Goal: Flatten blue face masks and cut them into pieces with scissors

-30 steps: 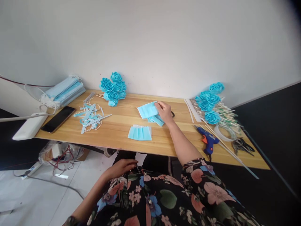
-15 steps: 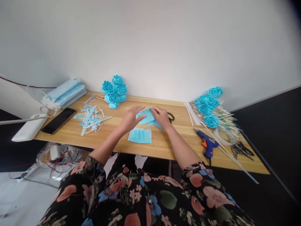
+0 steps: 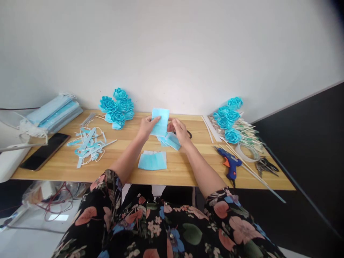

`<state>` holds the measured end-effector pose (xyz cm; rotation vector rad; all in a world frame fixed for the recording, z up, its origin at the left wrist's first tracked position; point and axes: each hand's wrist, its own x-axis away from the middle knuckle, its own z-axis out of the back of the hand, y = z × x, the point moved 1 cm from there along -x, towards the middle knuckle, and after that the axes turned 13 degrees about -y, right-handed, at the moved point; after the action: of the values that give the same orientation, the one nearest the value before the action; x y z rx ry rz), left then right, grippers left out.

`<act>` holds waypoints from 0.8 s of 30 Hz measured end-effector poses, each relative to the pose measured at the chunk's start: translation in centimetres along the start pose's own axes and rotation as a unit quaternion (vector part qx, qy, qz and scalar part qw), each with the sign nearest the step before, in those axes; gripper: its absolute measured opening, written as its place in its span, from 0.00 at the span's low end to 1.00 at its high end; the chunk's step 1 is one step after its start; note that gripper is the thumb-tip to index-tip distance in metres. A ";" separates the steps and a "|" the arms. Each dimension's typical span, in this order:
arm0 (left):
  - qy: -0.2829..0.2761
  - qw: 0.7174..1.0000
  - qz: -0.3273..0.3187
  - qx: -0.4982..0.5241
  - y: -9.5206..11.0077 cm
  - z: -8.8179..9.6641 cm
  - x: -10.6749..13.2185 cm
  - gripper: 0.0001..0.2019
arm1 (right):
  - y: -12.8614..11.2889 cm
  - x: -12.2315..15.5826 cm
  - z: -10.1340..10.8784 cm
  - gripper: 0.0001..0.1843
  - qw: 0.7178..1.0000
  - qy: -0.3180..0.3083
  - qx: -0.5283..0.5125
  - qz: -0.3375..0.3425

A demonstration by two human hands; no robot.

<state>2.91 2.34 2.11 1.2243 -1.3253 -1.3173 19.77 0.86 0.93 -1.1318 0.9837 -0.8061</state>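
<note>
A light blue rectangle of face-mask fabric [image 3: 161, 125] is held upright above the middle of the table. My left hand [image 3: 147, 127] grips its left side, thumb lying across the front. Close to its right edge is my right hand [image 3: 180, 132], fingers loosely curled and apart, with nothing visible in them. Below the held rectangle lie several more blue fabric pieces [image 3: 172, 140], overlapping. Nearer the front edge rests a small stack of cut blue pieces [image 3: 152, 161]. Black scissor handles [image 3: 190, 134] show partly behind my right hand.
To the left are fabric scraps [image 3: 90, 145], a phone [image 3: 45, 152], a pile of masks [image 3: 53, 116] and blue fabric roses [image 3: 116, 107]. On the right lie more roses [image 3: 225, 118], a glue gun [image 3: 229, 163], sticks, a tape roll [image 3: 247, 153] and pliers [image 3: 266, 166].
The fabric rectangle has been raised and turned upright in my left hand. My right hand has come off it and sits beside its right edge. The camera view has shifted.
</note>
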 end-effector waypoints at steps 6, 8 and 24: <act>0.020 0.998 -0.024 0.063 -1.7 0.0 0.4 0.22 | 0.9 0.0 -1.0 0.19 0.994 -0.065 0.088 -0.026; 0.014 0.997 -0.026 0.070 -2.0 0.3 0.5 0.22 | 1.1 0.1 -1.3 0.17 0.983 -0.054 0.175 -0.027; 0.170 0.981 -0.093 -0.027 -3.7 2.5 -0.7 0.18 | -0.3 0.3 1.1 0.16 0.921 -0.024 0.387 -0.026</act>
<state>0.72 3.59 -1.66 1.4886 -0.9449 -1.1956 20.86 0.86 1.30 -0.4830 0.5016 -1.0758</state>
